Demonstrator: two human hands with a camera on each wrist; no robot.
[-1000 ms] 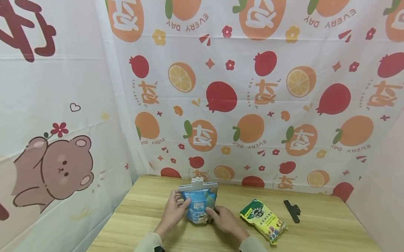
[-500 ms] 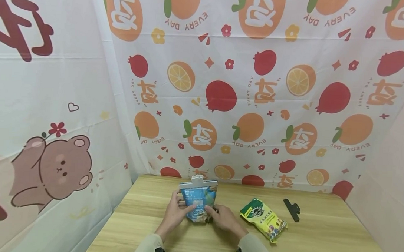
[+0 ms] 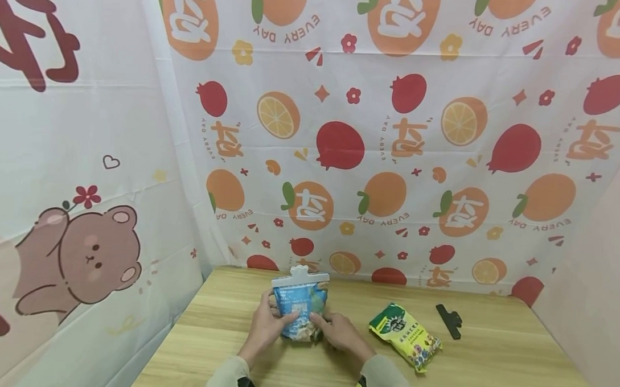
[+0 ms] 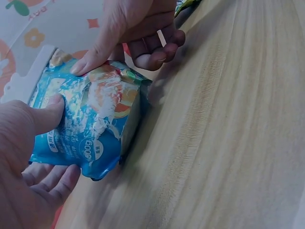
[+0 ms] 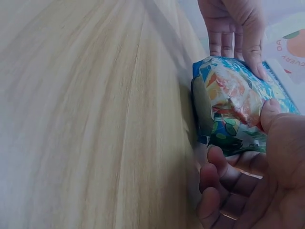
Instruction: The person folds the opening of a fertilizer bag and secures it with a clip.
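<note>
A blue food bag (image 3: 300, 307) stands upright between both hands at the table's middle, its top edge pinched by a white sealing clip (image 3: 300, 278). My left hand (image 3: 266, 328) holds the bag's left side, thumb on the front and fingers behind. On the opposite side my right hand (image 3: 338, 332) grips it, thumb pressed on the front face. The left wrist view shows the bag's (image 4: 90, 114) printed front with a "500g" mark and its bottom corner. In the right wrist view the right hand's (image 5: 252, 176) lower fingers curl loosely below the bag.
Right of the hands lies a yellow and green snack bag (image 3: 406, 337) on the wooden table (image 3: 499, 359). Beyond it is a black sealing clip (image 3: 448, 321). A fruit-print curtain (image 3: 424, 163) hangs behind the table, and a bear-print curtain (image 3: 103, 254) on the left.
Both hands have shifted the blue bag with its white clip slightly left and back. The yellow and green bag and the black clip have stayed in place.
</note>
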